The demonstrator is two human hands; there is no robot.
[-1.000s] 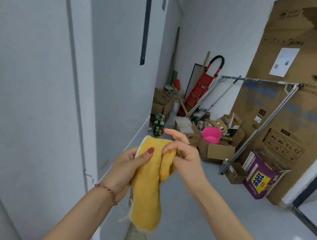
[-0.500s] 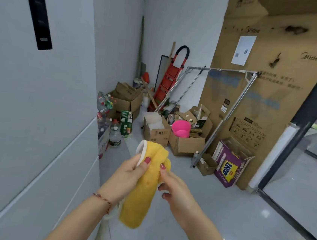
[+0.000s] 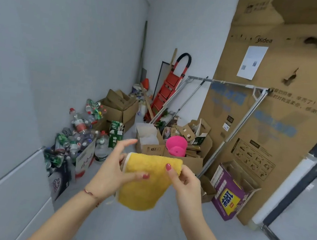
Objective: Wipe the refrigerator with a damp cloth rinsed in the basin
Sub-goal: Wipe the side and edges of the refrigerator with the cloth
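Cluttered storeroom, hands [image 3: 108, 175] stretching cloth [image 3: 145, 183], forearms cropped

Single head-worn wide-angle view, looking forward and slightly down from the person's own standpoint. Both bare forearms enter from the bottom edge; the left hand [image 3: 113, 171] and right hand [image 3: 187, 183] sit close to the lens at lower centre. Beyond the hands, the cluttered grey-walled room corner recedes; straight edges bow near the frame margins.

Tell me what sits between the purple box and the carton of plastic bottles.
In the head view, between the purple box and the carton of plastic bottles, both hands, left hand and right hand, hold the yellow cloth stretched.
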